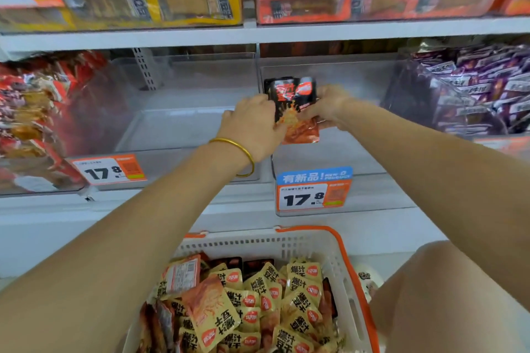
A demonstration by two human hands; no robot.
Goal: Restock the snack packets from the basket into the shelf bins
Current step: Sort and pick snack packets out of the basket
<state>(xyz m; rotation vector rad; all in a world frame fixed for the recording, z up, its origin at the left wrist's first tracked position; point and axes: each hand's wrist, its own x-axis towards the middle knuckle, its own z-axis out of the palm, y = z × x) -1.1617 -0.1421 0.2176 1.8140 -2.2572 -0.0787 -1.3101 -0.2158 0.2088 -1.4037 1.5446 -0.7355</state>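
Head view, one entry. Item in hand: a small bunch of black-and-red snack packets (291, 93), held above the clear bin (372, 192) that carries the blue-topped 17.8 tag (312, 192). Your left hand (252, 123) curls round the bunch's left edge; your right hand (327, 107) pinches its right side. Risk one: an orange-red packet (301, 132) hangs below the bunch and looks only lightly caught, so if either hand loosens early it is likely to slide free and may miss the bin. Risk two: the bunch sits close to the divider shared with the neighbouring clear bin (186, 123) under the other 17.8 tag, so a leftward release could land stock in the wrong compartment. Stock remaining: the white basket (352, 266) below holds mostly yellow packets (258, 295) with orange-red and dark ones among them, so grabbing a handful unsorted could mix kinds in one bin.
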